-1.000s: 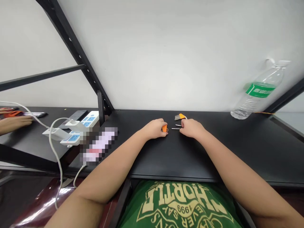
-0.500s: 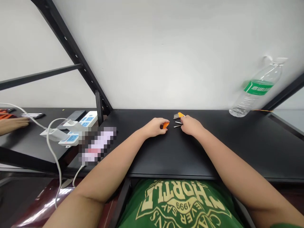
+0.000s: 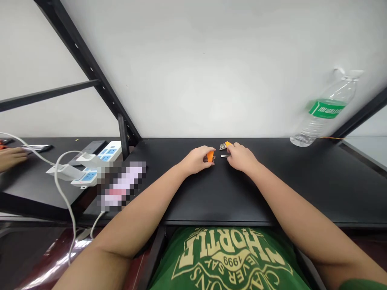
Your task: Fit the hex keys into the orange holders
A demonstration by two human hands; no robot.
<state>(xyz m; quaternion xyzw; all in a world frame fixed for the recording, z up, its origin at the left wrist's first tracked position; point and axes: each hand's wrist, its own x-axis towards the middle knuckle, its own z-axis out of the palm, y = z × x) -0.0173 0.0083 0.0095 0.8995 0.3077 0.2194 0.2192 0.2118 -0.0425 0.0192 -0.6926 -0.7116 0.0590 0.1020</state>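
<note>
My left hand is closed, thumb and fingers pinching a small orange piece with a dark, partly metallic lower side. Facing it from the right, my right hand has its fingers closed around thin silver metal rods, whose ends stick out to the left. Just beyond the right fingertips lies an orange holder with several silver prongs pointing left. Part of that holder is hidden behind the right hand. A narrow gap separates the two hands, both low over the black tabletop.
A clear bottle with a green label leans at the back right. To the left are a blurred-out phone, a white power strip with plugs and cables, and the black shelf frame. Another person's hand rests at far left.
The silver rods in my right hand have come closer together. The orange piece in my left hand has turned, showing more of its face. The view has shifted slightly.
</note>
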